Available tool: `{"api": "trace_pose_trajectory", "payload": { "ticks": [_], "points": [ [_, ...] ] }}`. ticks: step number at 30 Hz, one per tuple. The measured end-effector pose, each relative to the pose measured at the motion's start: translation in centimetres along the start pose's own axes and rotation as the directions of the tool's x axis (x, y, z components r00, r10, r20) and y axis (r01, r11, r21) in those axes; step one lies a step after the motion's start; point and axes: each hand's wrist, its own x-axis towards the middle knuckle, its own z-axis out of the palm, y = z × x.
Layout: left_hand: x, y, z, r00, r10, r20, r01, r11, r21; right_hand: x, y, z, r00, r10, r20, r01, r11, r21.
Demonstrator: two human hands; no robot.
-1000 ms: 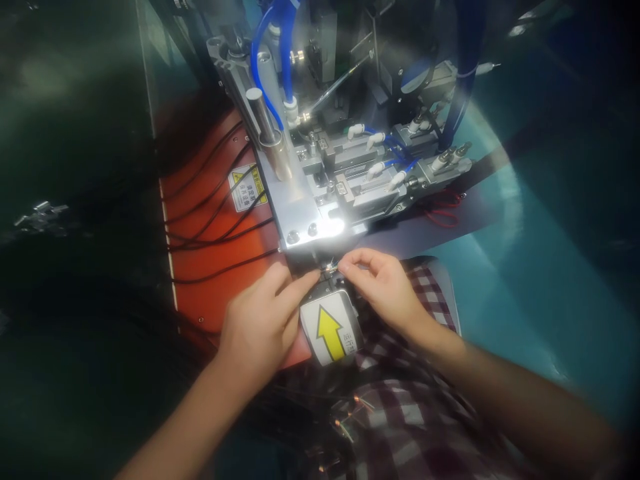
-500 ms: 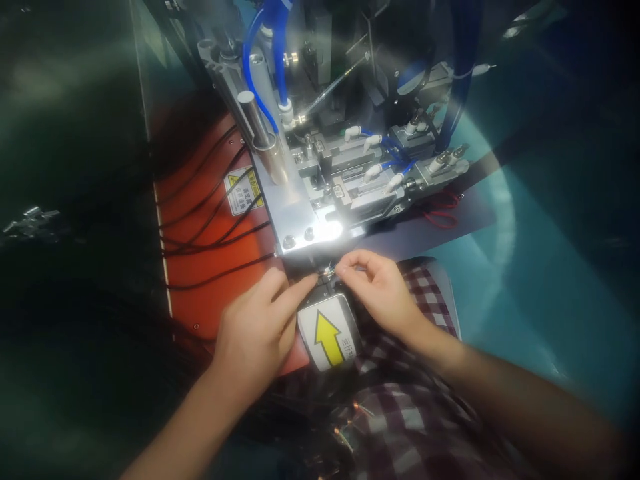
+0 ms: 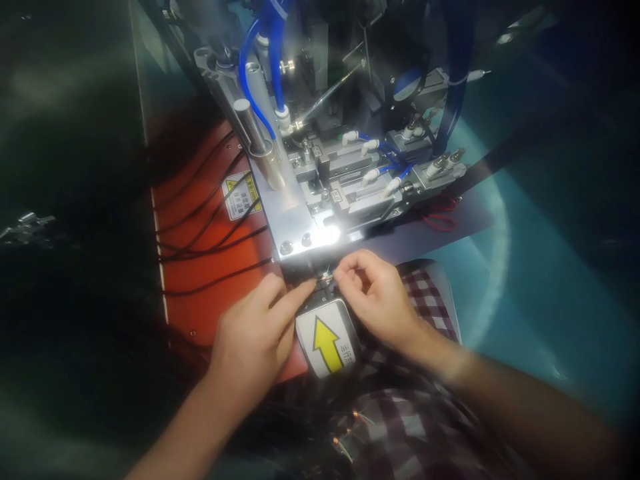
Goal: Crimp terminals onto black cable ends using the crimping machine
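A small shiny piece (image 3: 327,276) sits at the front edge of the machine, just below its bright metal plate (image 3: 285,223). My right hand (image 3: 377,293) is at its right side, thumb and forefinger pinched on something too small to make out. From the left, my left hand (image 3: 257,327) reaches in with its forefinger stretched out, the tip beside the small piece; its other fingers are curled and partly hidden. Just below the fingertips is a white label with a yellow arrow (image 3: 327,340).
Blue air tubes (image 3: 277,67) and metal cylinders (image 3: 360,187) fill the machine behind the hands. Black cables (image 3: 215,227) cross the orange-red base (image 3: 200,273) at left. Thin copper-tipped wires (image 3: 345,440) lie low, near checkered cloth (image 3: 395,433).
The view has shifted slightly, so the machine appears a little further left. Both hands keep nearly the same pose at the small piece.
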Motion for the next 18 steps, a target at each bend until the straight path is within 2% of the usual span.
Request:
{"api": "trace_pose_trajectory", "payload": {
  "ticks": [3, 7, 9, 18],
  "points": [
    [0.02, 0.01, -0.03, 1.000, 0.001, -0.003, -0.001, 1.000, -0.003, 0.13, 0.08, -0.01, 1.000, 0.009, 0.006, -0.009, 1.000, 0.009],
    [0.06, 0.02, -0.01, 1.000, 0.001, -0.007, -0.002, 1.000, -0.012, 0.32, 0.23, -0.07, 0.969, 0.217, 0.119, -0.238, 0.949, 0.208],
    [0.08, 0.02, -0.01, 1.000, 0.001, 0.002, -0.001, 1.000, -0.008, 0.38, 0.19, -0.17, 0.955, 0.253, 0.157, -0.287, 0.920, 0.265],
    [0.06, 0.01, 0.11, 1.000, 0.004, -0.017, -0.004, 1.000, 0.009, 0.56, 0.00, -0.22, 0.956, 0.251, 0.150, -0.285, 0.914, 0.290]
  ]
}}
